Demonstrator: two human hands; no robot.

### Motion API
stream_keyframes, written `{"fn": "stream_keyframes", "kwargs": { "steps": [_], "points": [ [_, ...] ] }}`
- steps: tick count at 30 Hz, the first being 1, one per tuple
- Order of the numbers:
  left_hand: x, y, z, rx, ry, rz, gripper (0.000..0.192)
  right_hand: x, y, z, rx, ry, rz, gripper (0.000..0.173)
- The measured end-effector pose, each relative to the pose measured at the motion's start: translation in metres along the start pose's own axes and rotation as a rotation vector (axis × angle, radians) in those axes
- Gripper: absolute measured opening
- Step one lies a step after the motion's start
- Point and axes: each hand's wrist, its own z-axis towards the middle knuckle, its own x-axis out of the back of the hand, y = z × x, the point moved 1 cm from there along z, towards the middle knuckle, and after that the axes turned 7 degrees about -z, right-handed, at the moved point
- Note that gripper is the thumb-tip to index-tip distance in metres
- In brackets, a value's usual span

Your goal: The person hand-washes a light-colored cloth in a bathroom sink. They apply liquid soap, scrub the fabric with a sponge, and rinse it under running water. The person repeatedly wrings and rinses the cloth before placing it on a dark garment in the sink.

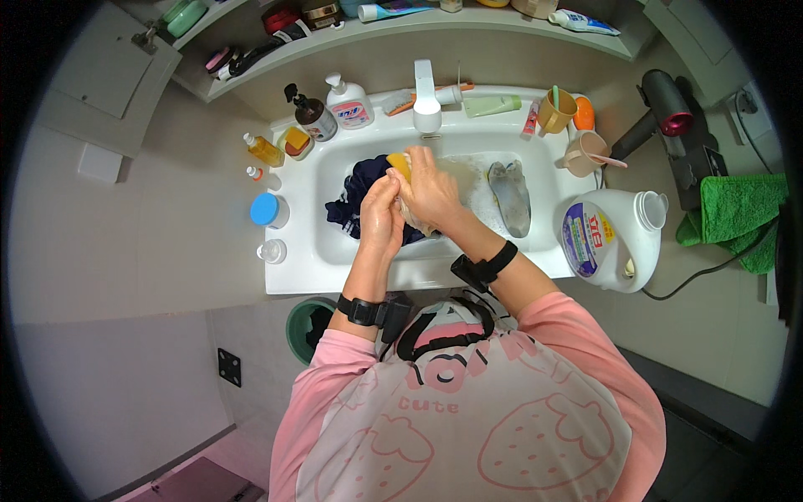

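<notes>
Both my hands meet over the left half of the white washbasin. My right hand holds a yellow bar of soap against a wet, light-coloured cloth, possibly a sock. The lower part of that cloth is gripped by my left hand, whose fingertips touch the right hand. Dark navy wet fabric lies beneath and to the left of my hands. A grey sock rests in the cloudy, sudsy water at the basin's right. The faucet stands at the back.
Pump bottles, a soap dish and small bottles line the back left and left rim. Cups stand at the back right. A large white detergent jug sits at the right. A green bucket is below the left front edge.
</notes>
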Motion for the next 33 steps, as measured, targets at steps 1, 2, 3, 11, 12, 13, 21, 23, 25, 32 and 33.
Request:
{"fn": "stream_keyframes", "kwargs": {
  "steps": [1, 2, 3, 11, 12, 13, 21, 23, 25, 32, 33],
  "points": [
    [0.002, -0.002, -0.001, 0.021, 0.034, -0.034, 0.020, -0.003, 0.005, 0.002, -0.060, -0.095, 0.028, 0.040],
    [0.005, -0.003, -0.003, 0.036, 0.037, -0.078, 0.018, -0.007, 0.009, 0.004, -0.080, -0.162, 0.059, 0.039],
    [0.006, -0.003, -0.004, 0.044, 0.071, -0.082, 0.018, -0.010, 0.013, 0.005, -0.104, -0.226, 0.074, 0.038],
    [0.006, -0.012, -0.007, -0.054, 0.181, -0.086, 0.022, -0.018, 0.012, 0.001, -0.003, 0.027, 0.185, 0.030],
    [0.005, -0.014, -0.007, -0.100, 0.162, -0.049, 0.023, -0.020, 0.010, -0.001, -0.008, -0.008, 0.169, 0.030],
    [0.006, -0.018, -0.008, -0.069, 0.167, -0.014, 0.025, -0.021, 0.008, 0.001, 0.032, -0.116, 0.152, 0.030],
    [0.008, -0.027, -0.009, -0.074, 0.118, -0.015, 0.036, -0.021, 0.009, 0.012, 0.211, 0.026, 0.168, 0.029],
    [0.005, -0.029, -0.011, -0.022, 0.119, 0.049, 0.037, -0.023, 0.012, 0.010, -0.168, -0.166, 0.378, 0.029],
    [0.004, -0.032, -0.011, 0.115, 0.169, 0.058, 0.036, -0.027, 0.012, 0.008, -0.401, -0.193, 0.564, 0.027],
    [0.006, -0.032, -0.012, -0.046, 0.149, -0.018, 0.034, -0.052, 0.021, 0.010, -0.168, 0.061, 0.596, 0.022],
    [0.007, -0.032, -0.012, 0.003, 0.146, 0.013, 0.034, -0.057, 0.024, 0.010, -0.401, -0.045, 0.736, 0.020]
  ]
}}
